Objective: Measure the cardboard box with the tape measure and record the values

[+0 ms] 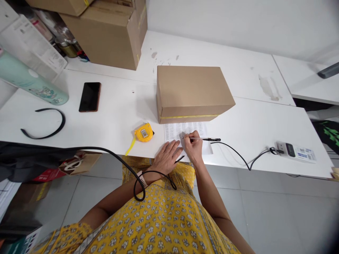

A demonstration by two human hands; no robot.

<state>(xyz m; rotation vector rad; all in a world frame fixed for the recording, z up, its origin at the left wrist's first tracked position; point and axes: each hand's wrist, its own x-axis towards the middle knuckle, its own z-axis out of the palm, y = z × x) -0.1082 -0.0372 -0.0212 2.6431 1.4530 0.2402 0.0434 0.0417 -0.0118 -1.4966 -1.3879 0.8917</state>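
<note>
While the right hand (pixel 193 146) pinches a pen (pixel 212 139) over a printed sheet (pixel 172 130), the left hand (pixel 167 157) lies palm down at the front edge of the white table (pixel 246 123), fingers extended and slightly apart, fingertips by the sheet's lower left corner. The sheet's far side meets or passes under a cardboard box (pixel 190 88) — I cannot tell which. Leftward, a yellow tape measure (pixel 144 133) sits near the edge, its tongue reaching the rim. Rightward, white surface stretches to 1 small device (pixel 298 152) with a black cable. The box looks closed, contents hidden; a larger carton (pixel 111 38) stands farther back, left of it, near a mint bottle (pixel 31 79).
</note>
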